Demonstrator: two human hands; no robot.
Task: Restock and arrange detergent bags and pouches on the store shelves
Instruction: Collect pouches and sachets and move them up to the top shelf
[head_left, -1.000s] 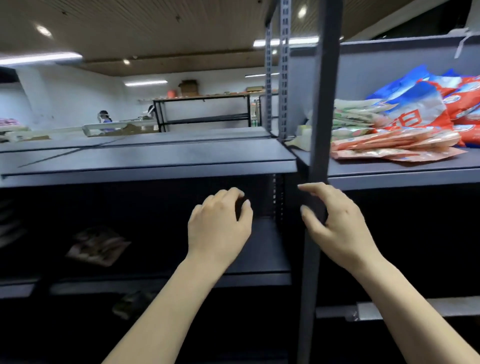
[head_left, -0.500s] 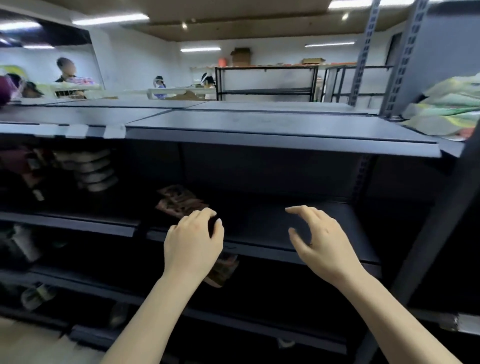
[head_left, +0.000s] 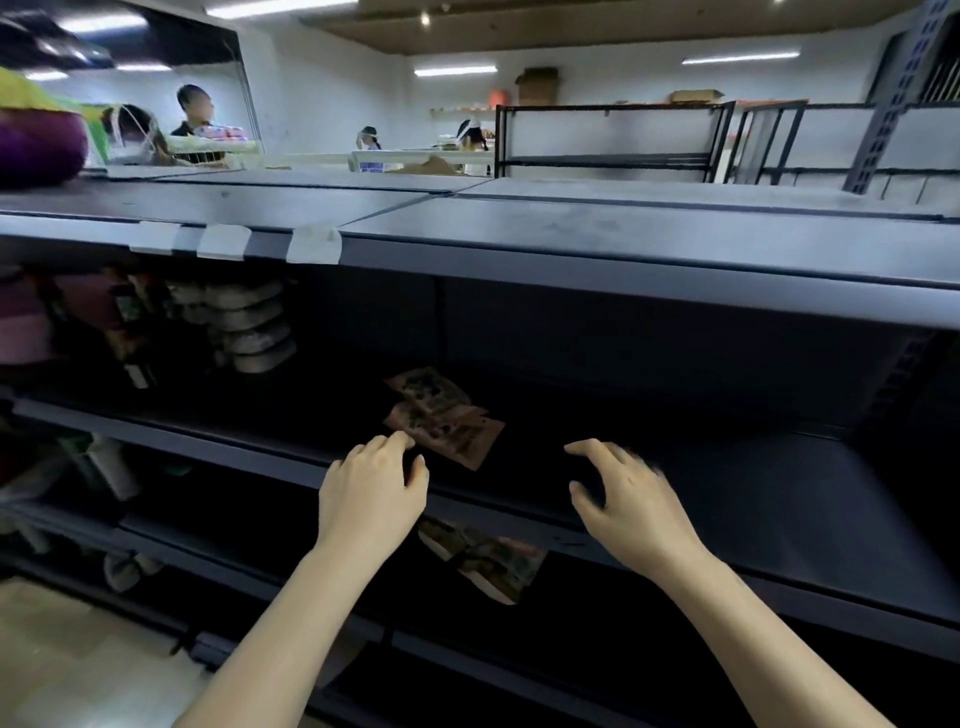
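Observation:
A small stack of brownish pouches (head_left: 441, 415) lies flat on the dark middle shelf (head_left: 779, 499). My left hand (head_left: 371, 493) hovers just in front of them with loosely curled fingers, its fingertips near the pouches' front left corner, holding nothing. Empty too, my right hand (head_left: 631, 499) hangs over the shelf's front edge to the right of the pouches, fingers spread and bent. One more colourful pouch (head_left: 488, 564) lies on the shelf below, between my two forearms.
The wide grey top shelf (head_left: 571, 234) carries white label tags (head_left: 223, 241). At the left, grey stacked packs (head_left: 249, 322) and bottles (head_left: 132, 332) fill the middle shelf. People stand behind the shelving at the back left. Pale floor (head_left: 62, 649) shows at the lower left.
My view has swung left, away from the shelf with red and blue bags. Both hands moved with it and now reach toward the brownish pouches. They hold nothing throughout.

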